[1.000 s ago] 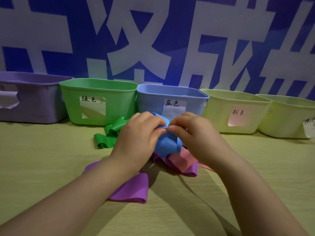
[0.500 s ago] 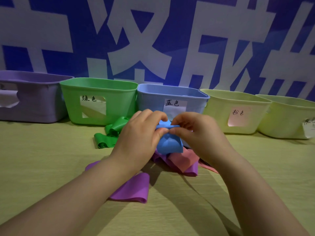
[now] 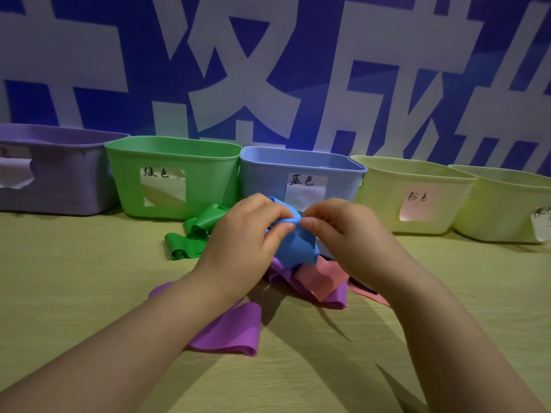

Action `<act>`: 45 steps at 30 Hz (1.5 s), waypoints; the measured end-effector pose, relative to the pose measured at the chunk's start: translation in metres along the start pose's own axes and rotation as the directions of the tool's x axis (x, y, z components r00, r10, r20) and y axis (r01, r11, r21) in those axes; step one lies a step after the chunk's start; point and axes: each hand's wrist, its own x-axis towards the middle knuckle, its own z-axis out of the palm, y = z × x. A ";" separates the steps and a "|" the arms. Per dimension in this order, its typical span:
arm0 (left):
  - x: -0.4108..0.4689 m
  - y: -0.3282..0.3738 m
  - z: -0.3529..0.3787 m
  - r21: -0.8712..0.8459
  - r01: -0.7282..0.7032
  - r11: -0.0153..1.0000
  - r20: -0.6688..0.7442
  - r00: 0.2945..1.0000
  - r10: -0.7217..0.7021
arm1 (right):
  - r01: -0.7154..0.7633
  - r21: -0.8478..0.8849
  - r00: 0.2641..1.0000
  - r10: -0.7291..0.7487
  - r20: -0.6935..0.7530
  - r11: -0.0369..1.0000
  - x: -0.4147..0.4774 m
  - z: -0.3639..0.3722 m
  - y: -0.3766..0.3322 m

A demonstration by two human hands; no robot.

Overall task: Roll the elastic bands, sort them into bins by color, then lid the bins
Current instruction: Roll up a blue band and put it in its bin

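A blue elastic band hangs above the table's middle, its top edge pinched between my left hand and my right hand. Under it lie a purple band and a pink band, partly hidden by my arms. To the left lies a green band, partly rolled. Five open bins stand in a row at the back: purple bin, green bin, blue bin, and two pale yellow bins.
The bins carry paper labels with handwritten characters. A blue wall with large white characters rises right behind the bins. The wooden table stretches left, right and toward me. A dark object peeks out by the pink band.
The blue band's hanging part has turned and shifted slightly between my fingers. Both hands stay at the same spot in front of the blue bin.
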 end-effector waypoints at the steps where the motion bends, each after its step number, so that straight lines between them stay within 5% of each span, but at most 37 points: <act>1: 0.000 0.000 0.001 0.002 -0.001 1.000 0.001 1.000 0.001 | -0.005 -0.010 1.000 0.006 0.017 1.000 0.000 -0.001 0.000; 8: 0.000 -0.003 0.003 -0.004 0.021 1.000 0.009 1.000 -0.021 | -0.036 0.121 0.999 0.037 -0.004 0.992 -0.002 0.000 -0.001; 38: -0.003 0.004 0.002 -0.153 0.167 0.974 0.099 0.983 -0.153 | -0.030 0.162 0.998 0.037 -0.041 0.986 0.000 0.001 0.003; 45: -0.002 0.001 0.001 -0.060 0.119 0.991 0.026 0.993 -0.118 | -0.071 0.204 0.997 0.067 0.028 0.976 -0.002 0.002 0.001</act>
